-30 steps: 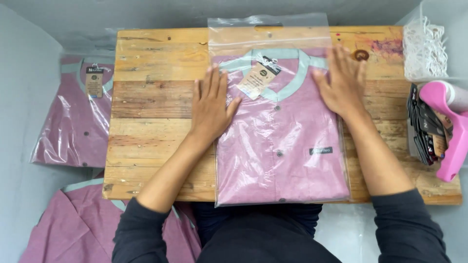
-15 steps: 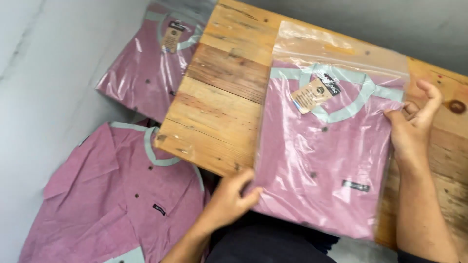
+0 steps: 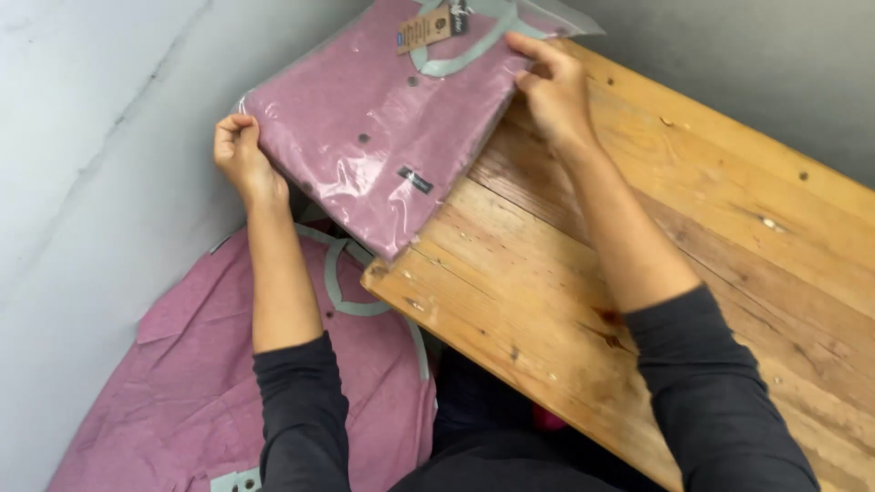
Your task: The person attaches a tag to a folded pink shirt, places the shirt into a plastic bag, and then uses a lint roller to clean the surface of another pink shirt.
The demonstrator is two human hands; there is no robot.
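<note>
Off table (image 3: 693, 273) edge: L hand (image 3: 239, 155) + R hand (image 3: 551, 87) fingers gripping bagged shirt (image 3: 383, 128) (pink).

A wooden plank table (image 3: 693, 273) with knots and nail marks runs from the lower middle up toward two o'clock. A folded pink shirt in a clear plastic bag (image 3: 383, 137) rests partly on its eleven o'clock corner, most of it overhanging the edge. On the grey floor (image 3: 82, 182) at seven o'clock lies an unbagged pink shirt (image 3: 191, 401) with pale green trim.
</note>
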